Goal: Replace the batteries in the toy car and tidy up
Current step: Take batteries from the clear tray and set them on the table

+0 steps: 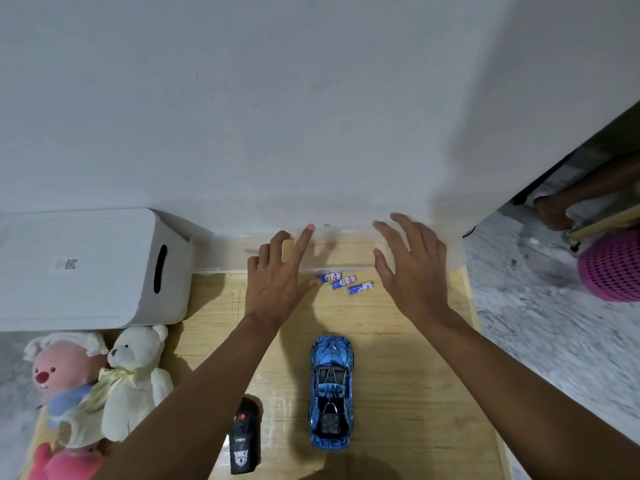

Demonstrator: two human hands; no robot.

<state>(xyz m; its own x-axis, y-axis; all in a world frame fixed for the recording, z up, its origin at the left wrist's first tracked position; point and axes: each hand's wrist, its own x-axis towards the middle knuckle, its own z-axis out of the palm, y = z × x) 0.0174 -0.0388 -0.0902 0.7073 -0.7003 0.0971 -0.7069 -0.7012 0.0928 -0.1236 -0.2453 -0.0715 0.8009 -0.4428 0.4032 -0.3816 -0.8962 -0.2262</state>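
Note:
A shiny blue toy car (331,389) stands on its wheels on the wooden table (408,393), nose pointing away from me. Three blue-and-white batteries (345,282) lie in a loose row near the wall, beyond the car. My left hand (282,275) hovers just left of the batteries, index finger stretched out and the other fingers loosely bent; its thumb tip is close to the nearest battery. My right hand (408,265) is spread wide to the right of the batteries, holding nothing. A black remote control (243,439) lies left of the car, near my left forearm.
A white box (86,268) with a handle slot sits at the table's left back. Plush toys (97,386) lie in front of it. The wall runs right behind the batteries. To the right are a marbled floor, a pink basket (613,268) and another person's leg.

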